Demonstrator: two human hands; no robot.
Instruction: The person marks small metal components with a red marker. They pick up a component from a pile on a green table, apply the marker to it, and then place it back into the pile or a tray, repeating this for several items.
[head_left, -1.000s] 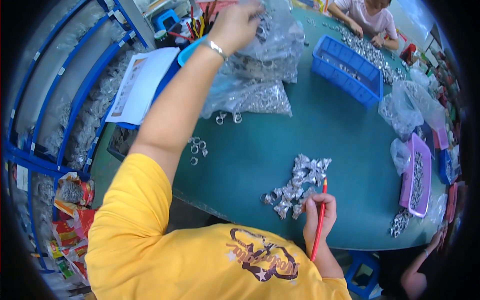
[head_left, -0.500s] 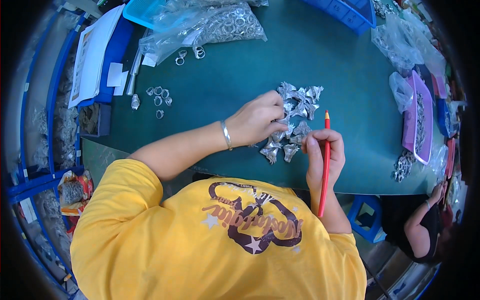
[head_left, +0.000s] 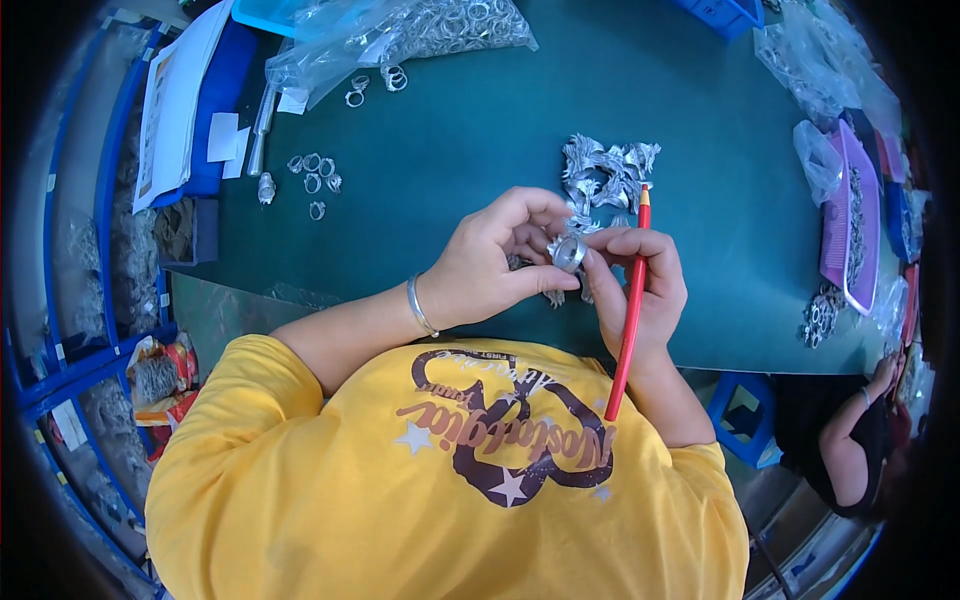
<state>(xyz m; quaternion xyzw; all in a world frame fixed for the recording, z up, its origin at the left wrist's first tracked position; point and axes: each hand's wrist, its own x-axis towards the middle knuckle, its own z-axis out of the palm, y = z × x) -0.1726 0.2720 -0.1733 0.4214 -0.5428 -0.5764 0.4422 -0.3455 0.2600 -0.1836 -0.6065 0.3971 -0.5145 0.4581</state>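
A silver ring is held up between both hands, its round opening showing. My left hand pinches it from one side with thumb and fingers. From the other side, the thumb and fingertips of my right hand meet its edge. A red pencil also lies in my right hand, its tip pointing away from me. Just beyond my hands is a cluster of chunky silver rings with jagged tops; part of it is hidden behind my fingers.
Several loose rings lie on the green table to the left. A clear bag of rings lies at the back, beside papers. On the right are a purple basket and another person's arm.
My left hand has drawn back from the cluster with a ring. Both hands have come together around it, and the pencil has shifted slightly with my right hand.
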